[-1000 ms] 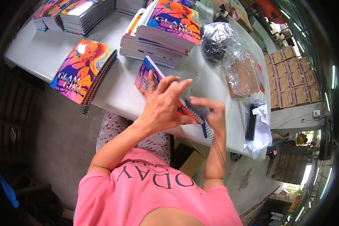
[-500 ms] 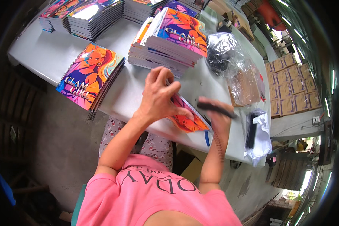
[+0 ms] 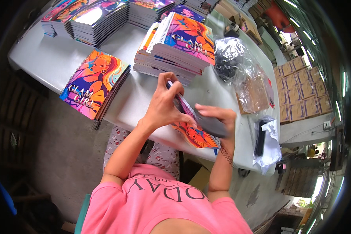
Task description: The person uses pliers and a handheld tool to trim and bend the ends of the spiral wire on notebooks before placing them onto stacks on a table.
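My left hand [image 3: 162, 103] is closed round a notebook [image 3: 193, 136] with an orange cover, tilted over the table's near edge. A dark spiral coil [image 3: 227, 156] trails from the near end of its punched edge, beside my right wrist. In my right hand [image 3: 223, 114] is a dark, flat, elongated object [image 3: 211, 124], smeared by motion; its kind I cannot make out. It lies along the notebook's spine edge, and whether it touches is unclear. Beyond my left hand stands a tall stack of punched notebooks [image 3: 189, 39] without coils showing. Coil-bound notebooks [image 3: 95, 84] lie to the left.
More stacks of notebooks [image 3: 99, 23] line the table's far left. Clear plastic wrapping [image 3: 247, 78] lies on the right, near a bundle of black coils [image 3: 259, 138] on white paper [image 3: 272, 144]. Cardboard cartons [image 3: 302, 89] are piled beyond the white table [image 3: 35, 52].
My right hand has brought the dark object in from the right, down against the notebook's spine edge. My left hand keeps its hold on the notebook. The view has shifted slightly.
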`<state>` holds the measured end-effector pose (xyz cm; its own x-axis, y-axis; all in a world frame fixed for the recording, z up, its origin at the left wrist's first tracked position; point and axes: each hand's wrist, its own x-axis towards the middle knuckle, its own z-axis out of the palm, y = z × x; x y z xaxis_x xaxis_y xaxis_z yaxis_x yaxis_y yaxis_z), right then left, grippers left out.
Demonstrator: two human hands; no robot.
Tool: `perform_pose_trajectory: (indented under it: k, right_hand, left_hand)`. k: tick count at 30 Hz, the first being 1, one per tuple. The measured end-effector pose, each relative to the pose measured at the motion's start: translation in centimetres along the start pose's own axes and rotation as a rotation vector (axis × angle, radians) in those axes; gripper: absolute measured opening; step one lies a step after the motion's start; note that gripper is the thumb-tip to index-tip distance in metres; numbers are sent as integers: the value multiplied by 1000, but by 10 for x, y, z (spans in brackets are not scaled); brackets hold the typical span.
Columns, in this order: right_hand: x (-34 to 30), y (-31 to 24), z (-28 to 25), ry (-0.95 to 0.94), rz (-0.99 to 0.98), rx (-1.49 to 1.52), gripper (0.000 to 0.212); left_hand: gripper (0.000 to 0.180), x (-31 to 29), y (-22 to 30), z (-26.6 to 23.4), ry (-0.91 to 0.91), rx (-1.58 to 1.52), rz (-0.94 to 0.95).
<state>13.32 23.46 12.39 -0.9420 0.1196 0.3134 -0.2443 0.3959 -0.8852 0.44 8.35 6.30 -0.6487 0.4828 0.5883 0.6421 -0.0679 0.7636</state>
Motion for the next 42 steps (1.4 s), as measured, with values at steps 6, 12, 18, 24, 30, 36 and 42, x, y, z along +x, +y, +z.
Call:
perform_pose_trajectory:
  k: [6, 12, 18, 24, 30, 36, 42]
  right_hand:
    - [9, 4, 3, 14, 19, 2, 22]
    - [10, 12, -5, 31, 40, 301, 23]
    - [20, 10, -10, -47, -26, 328, 21]
    - [33, 11, 11, -9, -9, 38, 25]
    - [28, 18, 1, 182, 25, 264, 33]
    - [-9, -21, -54, 604, 5, 121, 26]
    - [-14, -66, 27, 684, -21, -230, 26]
  left_hand:
    - [72, 2, -13, 6, -12, -148, 13]
    - [78, 5, -18, 5, 18, -164, 70]
    - [87, 4, -23, 12, 14, -343, -60]
    - [91, -2, -24, 7, -50, -398, -188]
    - [87, 2, -19, 5, -66, -347, -230]
    - [54, -21, -7, 0, 114, -354, -181]
    - [37, -34, 13, 0, 93, -512, -356]
